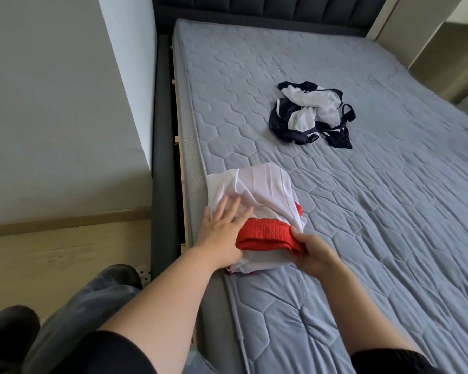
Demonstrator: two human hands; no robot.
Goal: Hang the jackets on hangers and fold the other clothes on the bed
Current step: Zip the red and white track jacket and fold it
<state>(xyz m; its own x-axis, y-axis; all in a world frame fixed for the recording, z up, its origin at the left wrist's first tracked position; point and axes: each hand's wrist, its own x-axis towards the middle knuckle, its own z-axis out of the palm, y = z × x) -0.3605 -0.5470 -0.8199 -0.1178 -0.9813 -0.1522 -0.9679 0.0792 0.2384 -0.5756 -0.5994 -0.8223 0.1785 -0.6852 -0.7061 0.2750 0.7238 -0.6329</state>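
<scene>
A white garment with a red waistband (257,190) lies folded near the left edge of the grey quilted mattress (389,211). My left hand (222,228) lies flat on its white cloth, fingers straight and spread. My right hand (312,252) pinches the right end of the red band (265,236), thumb on top. A crumpled navy and white garment (308,114) lies loose farther up the middle of the bed.
A dark padded bed frame (161,157) runs along the left side, with a dark headboard (268,6) at the far end. Left of it stand a white wall and a pale wood floor (52,255). My dark trouser legs show at the bottom left.
</scene>
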